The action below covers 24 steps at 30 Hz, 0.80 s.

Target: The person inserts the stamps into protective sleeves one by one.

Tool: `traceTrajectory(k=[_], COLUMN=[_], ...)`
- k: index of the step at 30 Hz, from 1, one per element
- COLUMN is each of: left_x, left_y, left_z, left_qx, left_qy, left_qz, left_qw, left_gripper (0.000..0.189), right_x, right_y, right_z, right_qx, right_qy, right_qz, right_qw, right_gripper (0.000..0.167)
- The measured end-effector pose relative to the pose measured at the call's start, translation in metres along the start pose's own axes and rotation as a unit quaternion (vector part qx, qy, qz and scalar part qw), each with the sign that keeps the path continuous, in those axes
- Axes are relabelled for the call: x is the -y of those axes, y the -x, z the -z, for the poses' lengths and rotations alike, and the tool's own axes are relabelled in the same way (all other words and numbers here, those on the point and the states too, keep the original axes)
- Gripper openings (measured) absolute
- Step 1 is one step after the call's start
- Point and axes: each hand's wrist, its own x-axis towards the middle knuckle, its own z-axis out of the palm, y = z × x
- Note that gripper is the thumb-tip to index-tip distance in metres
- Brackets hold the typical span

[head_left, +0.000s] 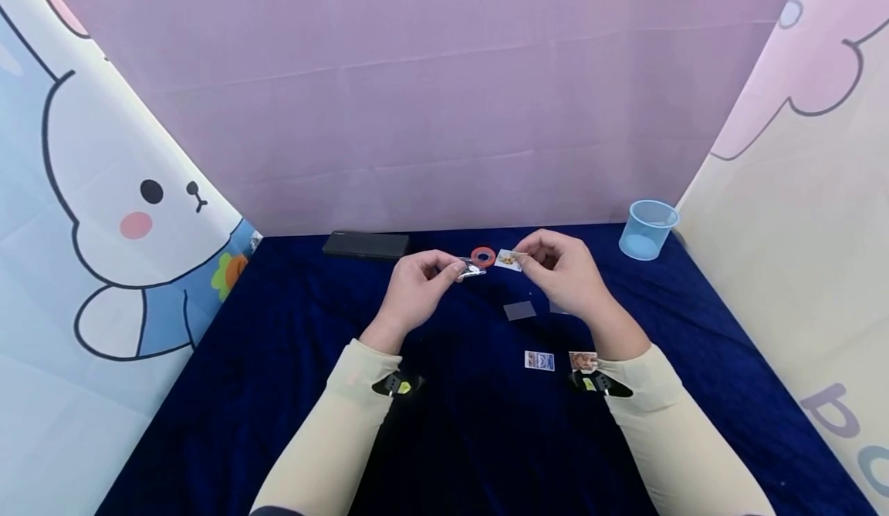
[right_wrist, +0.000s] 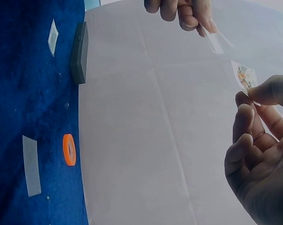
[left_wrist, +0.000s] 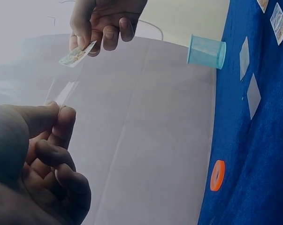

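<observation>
My left hand [head_left: 420, 291] pinches a small clear plastic sleeve [head_left: 473, 269] between thumb and index finger; it catches the light, and in the left wrist view the sleeve [left_wrist: 66, 93] looks see-through. Facing it, my right hand [head_left: 568, 275] holds a small picture card [head_left: 509, 260] by one edge, between thumb and forefinger. In the right wrist view the card [right_wrist: 245, 76] shows an orange and green print. A narrow gap separates card and sleeve. Both are held up above the dark blue cloth. The remaining fingers of both hands curl loosely.
Behind the hands lies an orange tape roll [head_left: 474, 258]. A flat black case [head_left: 366, 246] is at the back left, a blue translucent cup [head_left: 646, 232] at the back right. A pale rectangular piece [head_left: 519, 311] and two picture cards [head_left: 539, 360] lie nearer on the cloth.
</observation>
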Motion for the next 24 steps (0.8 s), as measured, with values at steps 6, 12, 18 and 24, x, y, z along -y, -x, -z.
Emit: traceTrajectory(k=[6, 12, 18, 24], left_x=[-0.0009, -0.0010, -0.0021, -0.0010], left_y=[-0.0001, -0.0010, -0.0005, 0.0001], left_z=[0.0004, -0.0006, -0.0008, -0.0006], left_qx=[0.009, 0.014, 0.013, 0.002], left_qy=[0.000, 0.011, 0.045, 0.067], left_qz=[-0.007, -0.006, -0.006, -0.018], left_qw=[0.9999, 0.9998, 0.9989, 0.9976], left_gripper=[0.025, 0.027, 0.022, 0.014], right_x=[-0.0018, -0.0013, -0.0017, -0.0008], right_y=[-0.0005, -0.0001, 0.0002, 0.0006], right_z=[0.0004, 0.0005, 0.0001, -0.0011], right_qx=[0.000, 0.001, 0.000, -0.003], right_qy=[-0.002, -0.001, 0.001, -0.003], right_qz=[0.006, 0.005, 0.007, 0.008], right_qw=[1.0000, 1.0000, 1.0000, 1.0000], right_gripper=[0.007, 0.007, 0.006, 0.006])
